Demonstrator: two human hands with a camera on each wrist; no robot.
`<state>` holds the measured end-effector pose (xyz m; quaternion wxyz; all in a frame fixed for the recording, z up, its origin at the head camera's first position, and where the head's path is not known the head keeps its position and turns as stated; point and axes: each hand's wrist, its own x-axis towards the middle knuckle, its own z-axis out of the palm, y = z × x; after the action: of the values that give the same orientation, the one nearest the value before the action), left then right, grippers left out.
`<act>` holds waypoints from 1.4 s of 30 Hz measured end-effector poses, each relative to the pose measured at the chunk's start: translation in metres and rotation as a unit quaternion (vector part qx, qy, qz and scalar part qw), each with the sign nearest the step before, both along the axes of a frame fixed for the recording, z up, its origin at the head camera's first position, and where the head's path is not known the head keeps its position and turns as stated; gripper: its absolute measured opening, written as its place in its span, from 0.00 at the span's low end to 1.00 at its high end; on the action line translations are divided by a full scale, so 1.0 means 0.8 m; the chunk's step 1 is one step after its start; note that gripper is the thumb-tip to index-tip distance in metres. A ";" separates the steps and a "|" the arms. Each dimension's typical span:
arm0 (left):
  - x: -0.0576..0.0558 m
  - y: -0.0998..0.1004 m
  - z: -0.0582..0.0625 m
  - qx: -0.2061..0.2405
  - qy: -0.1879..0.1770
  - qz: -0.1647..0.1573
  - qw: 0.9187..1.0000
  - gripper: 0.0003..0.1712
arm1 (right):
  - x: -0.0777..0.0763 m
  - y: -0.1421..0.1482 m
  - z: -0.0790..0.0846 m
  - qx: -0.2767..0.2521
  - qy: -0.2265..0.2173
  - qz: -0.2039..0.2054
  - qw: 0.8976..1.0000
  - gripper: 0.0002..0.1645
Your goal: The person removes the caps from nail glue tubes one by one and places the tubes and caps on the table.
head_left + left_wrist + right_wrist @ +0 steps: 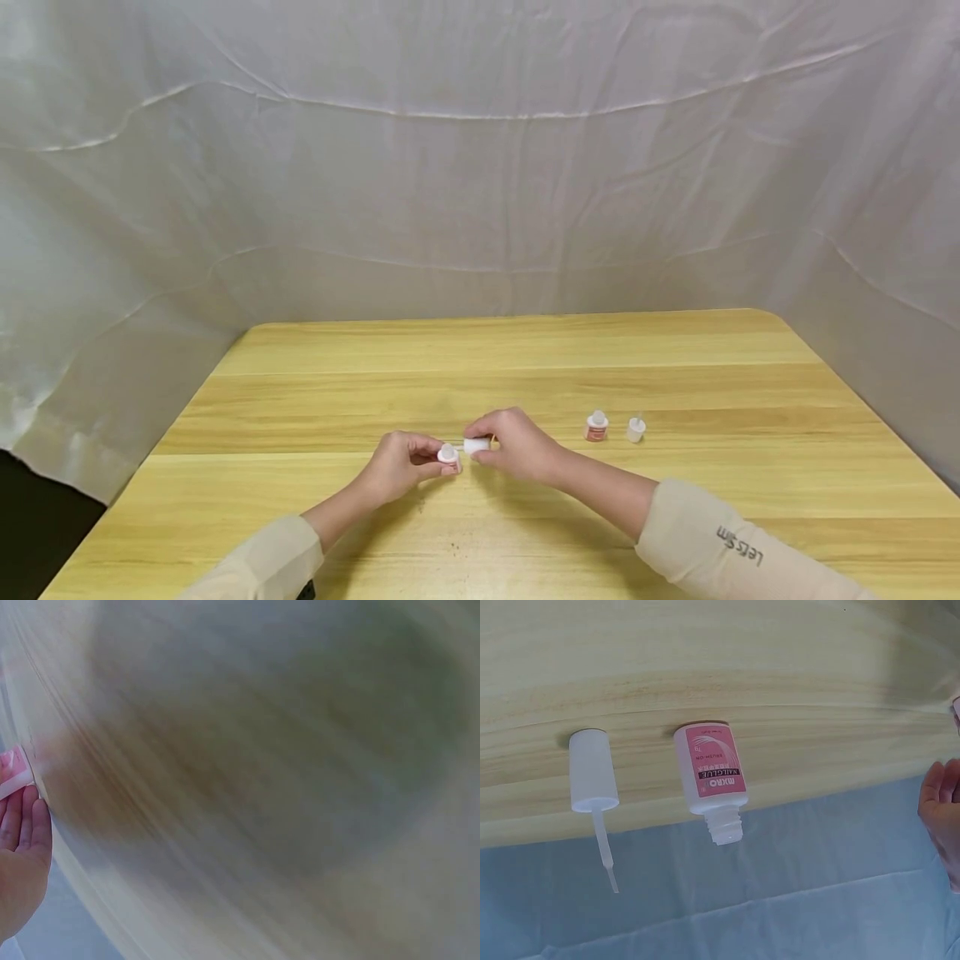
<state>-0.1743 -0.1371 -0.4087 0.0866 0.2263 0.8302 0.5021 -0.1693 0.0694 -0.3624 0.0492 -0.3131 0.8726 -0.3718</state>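
My left hand grips a small nail glue bottle with a pink label between thumb and fingers. The bottle's neck is uncapped, low over the table. In the left wrist view, the pink label shows at the left edge beside the fingers. Close on its right, my right hand pinches a white brush cap. The cap lies sideways in the fingers, its thin brush stem pointing left toward the bottle.
Right of the hands, a second uncapped nail glue bottle stands on the wooden table. Beside it another white brush cap stands with its brush upward. A pale grey curtain hangs behind and around the table.
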 end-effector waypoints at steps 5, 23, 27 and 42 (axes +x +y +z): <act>0.000 0.000 -0.001 -0.005 0.006 0.001 1.000 0.12 | 0.000 0.001 -0.002 -0.001 0.002 -0.006 1.000 0.11; -0.001 0.000 -0.003 -0.011 0.009 0.004 1.000 0.12 | 0.002 0.010 -0.014 -0.025 -0.016 -0.027 0.999 0.08; -0.001 0.000 -0.004 -0.011 0.010 0.007 1.000 0.12 | 0.005 0.011 -0.018 -0.036 -0.024 -0.032 0.999 0.07; 0.001 0.001 -0.001 -0.006 0.003 0.011 1.000 0.12 | 0.007 0.009 -0.032 -0.059 -0.032 -0.060 0.996 0.09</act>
<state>-0.1734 -0.1361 -0.4092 0.0800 0.2182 0.8360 0.4971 -0.1639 0.0770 -0.3882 0.0361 -0.2504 0.8641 -0.4350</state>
